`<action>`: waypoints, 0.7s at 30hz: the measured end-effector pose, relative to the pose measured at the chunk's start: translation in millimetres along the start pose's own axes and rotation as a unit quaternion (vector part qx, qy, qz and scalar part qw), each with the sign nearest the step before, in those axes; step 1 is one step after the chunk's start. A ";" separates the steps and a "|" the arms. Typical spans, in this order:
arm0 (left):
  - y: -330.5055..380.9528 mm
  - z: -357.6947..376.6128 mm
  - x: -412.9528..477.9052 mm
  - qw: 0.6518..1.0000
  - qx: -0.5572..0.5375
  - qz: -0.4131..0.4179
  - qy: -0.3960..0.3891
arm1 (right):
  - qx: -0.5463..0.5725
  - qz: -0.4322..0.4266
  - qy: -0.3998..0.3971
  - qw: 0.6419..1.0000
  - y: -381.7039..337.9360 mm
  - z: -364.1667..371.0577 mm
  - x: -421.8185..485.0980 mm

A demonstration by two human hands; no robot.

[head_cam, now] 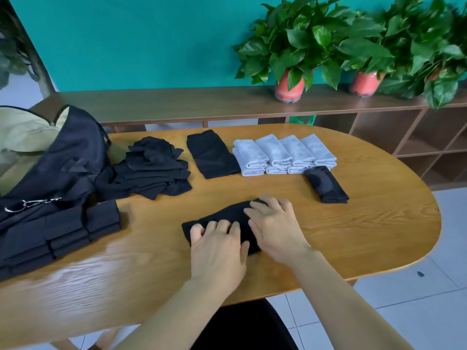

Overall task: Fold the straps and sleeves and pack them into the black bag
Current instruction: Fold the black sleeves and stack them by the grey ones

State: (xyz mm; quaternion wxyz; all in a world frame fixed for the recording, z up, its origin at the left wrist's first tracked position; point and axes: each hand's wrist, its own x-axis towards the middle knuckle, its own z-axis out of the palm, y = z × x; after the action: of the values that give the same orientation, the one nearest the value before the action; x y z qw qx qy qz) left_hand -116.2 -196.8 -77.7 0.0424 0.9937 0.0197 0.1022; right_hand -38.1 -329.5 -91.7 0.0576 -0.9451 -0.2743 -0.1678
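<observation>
Centre frame, on an oval wood-grain table [353, 223], a soft black knit sleeve [227, 214] lies flat under both hands: the left hand [217, 245] presses it with bent fingertips, and the right hand [275, 228] rests on it with fingers spread. At the left edge slumps the smooth black bag [63, 160]. Beside it are stacked mesh straps [75, 228] and a crumpled heap of black sleeves [151, 168], with neat pale grey folded rolls [278, 152] in the upper middle.

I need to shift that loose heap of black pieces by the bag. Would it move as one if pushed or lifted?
The black heap lies crumpled in uneven layers, so it is likely floppy and would sag or shed pieces when lifted. Pushed across the wooden table, it would probably bunch up rather than slide whole.
</observation>
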 end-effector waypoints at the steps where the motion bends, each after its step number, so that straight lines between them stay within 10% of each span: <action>1: 0.4 1.1 1.4 1.000 0.012 0.001 -0.005 | -0.011 -0.004 -0.013 1.000 2.7 1.3 2.8; 21: -44.4 15.0 32.1 0.977 -0.067 0.181 0.092 | 0.032 0.069 0.067 0.995 10.1 -12.0 -28.4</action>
State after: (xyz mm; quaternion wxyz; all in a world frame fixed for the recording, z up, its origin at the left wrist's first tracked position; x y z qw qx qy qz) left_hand -83.1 -152.2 -89.7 0.0875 0.9621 -0.1634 0.2003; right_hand -58.7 -354.6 -90.6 0.1177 -0.9461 -0.2087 -0.2178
